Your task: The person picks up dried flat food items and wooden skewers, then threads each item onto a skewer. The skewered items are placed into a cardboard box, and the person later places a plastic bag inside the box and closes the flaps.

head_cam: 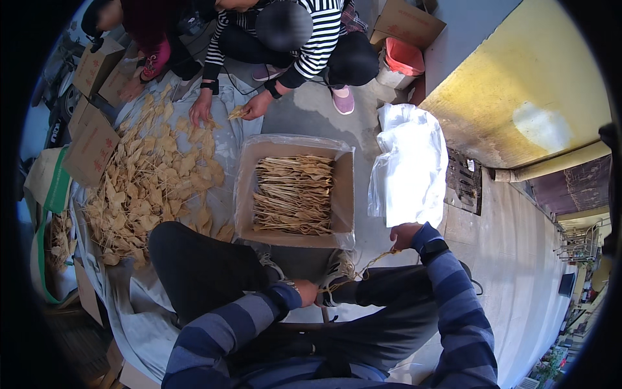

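Between my two hands runs a length of tangled yellowish twine, sagging over my right leg. My left hand is closed around one end of it, low between my knees. Out to the right, my right hand grips the other end, beside the near edge of a stack of clear plastic bags. In front of my shoes stands an open cardboard box lined with clear plastic. Rows of flat tan pieces on thin sticks lie inside it.
A large heap of loose tan skewered pieces covers a grey sheet at left. Across from me, two people crouch, a hand holding some pieces. Cardboard boxes, a green-trimmed bag and a red-lined bin stand around.
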